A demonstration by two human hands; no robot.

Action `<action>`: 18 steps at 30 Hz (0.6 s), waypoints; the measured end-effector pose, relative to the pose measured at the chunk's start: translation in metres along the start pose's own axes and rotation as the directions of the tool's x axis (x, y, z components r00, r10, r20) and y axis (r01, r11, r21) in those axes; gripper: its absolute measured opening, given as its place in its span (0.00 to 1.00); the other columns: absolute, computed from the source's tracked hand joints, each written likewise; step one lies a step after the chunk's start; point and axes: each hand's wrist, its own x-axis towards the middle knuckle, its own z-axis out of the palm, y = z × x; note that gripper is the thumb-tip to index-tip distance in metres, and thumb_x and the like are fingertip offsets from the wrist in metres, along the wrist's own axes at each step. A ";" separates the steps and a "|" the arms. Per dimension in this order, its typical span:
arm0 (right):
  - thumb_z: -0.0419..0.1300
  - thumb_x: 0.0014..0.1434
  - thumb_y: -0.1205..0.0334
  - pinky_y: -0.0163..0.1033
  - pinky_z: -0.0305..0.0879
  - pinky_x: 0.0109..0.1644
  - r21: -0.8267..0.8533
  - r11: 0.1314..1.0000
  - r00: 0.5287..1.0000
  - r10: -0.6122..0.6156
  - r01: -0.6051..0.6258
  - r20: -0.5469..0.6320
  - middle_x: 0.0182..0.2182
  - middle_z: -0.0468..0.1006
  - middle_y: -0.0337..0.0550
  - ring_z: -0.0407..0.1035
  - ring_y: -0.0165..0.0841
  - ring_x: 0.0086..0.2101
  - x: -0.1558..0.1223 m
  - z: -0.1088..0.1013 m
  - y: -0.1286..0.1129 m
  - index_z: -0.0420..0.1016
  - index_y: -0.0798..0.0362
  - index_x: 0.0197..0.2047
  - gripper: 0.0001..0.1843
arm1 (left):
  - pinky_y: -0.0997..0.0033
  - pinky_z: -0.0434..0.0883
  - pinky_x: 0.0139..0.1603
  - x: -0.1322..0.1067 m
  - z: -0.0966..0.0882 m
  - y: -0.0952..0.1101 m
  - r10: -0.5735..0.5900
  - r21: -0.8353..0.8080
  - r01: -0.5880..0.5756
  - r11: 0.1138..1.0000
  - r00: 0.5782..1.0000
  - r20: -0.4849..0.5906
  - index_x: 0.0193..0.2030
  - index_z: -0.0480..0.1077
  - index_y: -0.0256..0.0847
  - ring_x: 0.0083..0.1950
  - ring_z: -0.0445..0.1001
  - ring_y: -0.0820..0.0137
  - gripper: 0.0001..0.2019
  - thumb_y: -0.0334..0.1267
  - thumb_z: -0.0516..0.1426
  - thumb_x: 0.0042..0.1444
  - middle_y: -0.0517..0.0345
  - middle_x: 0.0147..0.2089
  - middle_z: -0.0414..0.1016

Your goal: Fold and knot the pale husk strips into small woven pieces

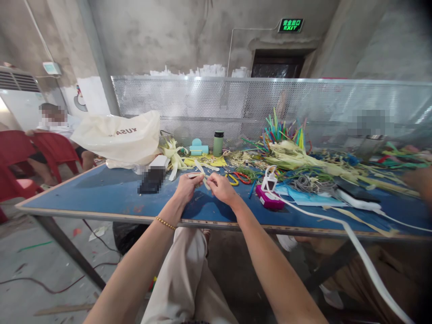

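My left hand (186, 185) and my right hand (220, 186) meet above the blue table (101, 193), near its front edge. Both pinch a pale yellow leaf strip (201, 171) between their fingertips. The strip runs from my fingers up and away toward a heap of similar pale strips (173, 153). A bead bracelet (165, 223) circles my left wrist. My light trousers show below the table edge.
A cream bag (118, 135), a dark blurred object (152, 180), a green bottle (218, 143), a teal holder (198, 147), scissors (236, 177), a pink-and-white device (268, 193) with white cable, and piles of leaves and coloured strips (297, 153) crowd the table. A person sits on red chairs (20, 157) at left.
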 end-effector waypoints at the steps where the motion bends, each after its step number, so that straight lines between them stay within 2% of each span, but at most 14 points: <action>1: 0.54 0.60 0.65 0.33 0.56 0.32 -0.013 1.000 1.000 -0.001 0.001 0.000 0.18 0.69 0.35 0.64 0.30 0.23 0.000 0.001 0.001 0.66 0.51 0.28 0.08 | 0.72 0.60 0.29 0.000 0.000 0.001 0.002 -0.005 -0.002 1.000 1.000 0.001 0.23 0.72 0.34 0.25 0.63 0.76 0.15 0.40 0.71 0.36 0.61 0.21 0.67; 7: 0.56 0.59 0.61 0.34 0.55 0.32 -0.081 0.997 0.997 -0.026 0.020 -0.075 0.22 0.73 0.40 0.64 0.30 0.24 0.000 0.000 0.005 0.68 0.52 0.27 0.10 | 0.73 0.61 0.29 0.000 -0.001 0.002 -0.040 -0.005 0.041 0.999 0.999 0.027 0.25 0.74 0.34 0.25 0.64 0.75 0.14 0.41 0.71 0.36 0.60 0.21 0.69; 10: 0.55 0.60 0.54 0.35 0.56 0.30 -0.015 0.999 0.969 0.027 -0.032 -0.244 0.21 0.72 0.41 0.63 0.30 0.24 0.002 -0.005 0.005 0.69 0.52 0.25 0.15 | 0.72 0.63 0.29 -0.002 -0.002 0.002 -0.061 0.041 0.058 0.997 0.996 0.063 0.28 0.76 0.34 0.25 0.66 0.74 0.14 0.41 0.70 0.38 0.56 0.24 0.73; 12: 0.55 0.60 0.51 0.35 0.57 0.29 0.079 0.994 0.943 0.098 -0.077 -0.317 0.20 0.71 0.41 0.62 0.31 0.23 0.003 -0.009 0.004 0.70 0.53 0.24 0.17 | 0.72 0.63 0.30 -0.004 0.000 0.002 -0.093 0.065 0.083 0.994 0.982 0.165 0.29 0.77 0.33 0.26 0.68 0.73 0.14 0.41 0.70 0.39 0.53 0.26 0.76; 13: 0.55 0.59 0.51 0.35 0.57 0.29 0.141 0.986 0.945 0.131 -0.092 -0.300 0.20 0.71 0.40 0.62 0.30 0.23 0.004 -0.010 0.004 0.71 0.54 0.24 0.18 | 0.71 0.64 0.31 -0.006 0.001 0.003 -0.120 0.072 0.106 0.992 0.966 0.231 0.29 0.77 0.32 0.27 0.69 0.73 0.14 0.41 0.70 0.39 0.52 0.27 0.76; 15: 0.57 0.56 0.49 0.34 0.57 0.27 0.275 0.954 0.965 0.176 -0.119 -0.195 0.19 0.70 0.39 0.62 0.29 0.22 0.004 -0.012 0.003 0.72 0.54 0.24 0.18 | 0.71 0.65 0.32 -0.010 0.003 0.006 -0.176 0.078 0.159 0.984 0.931 0.321 0.30 0.78 0.32 0.28 0.71 0.71 0.14 0.40 0.70 0.39 0.51 0.26 0.77; 18: 0.59 0.54 0.49 0.33 0.55 0.23 0.429 0.889 0.970 0.222 -0.161 -0.098 0.16 0.67 0.36 0.58 0.27 0.19 0.002 -0.013 0.000 0.71 0.54 0.24 0.17 | 0.70 0.66 0.32 -0.012 0.004 0.011 -0.247 0.067 0.239 0.969 0.907 0.340 0.30 0.78 0.32 0.27 0.72 0.71 0.15 0.40 0.71 0.38 0.51 0.26 0.77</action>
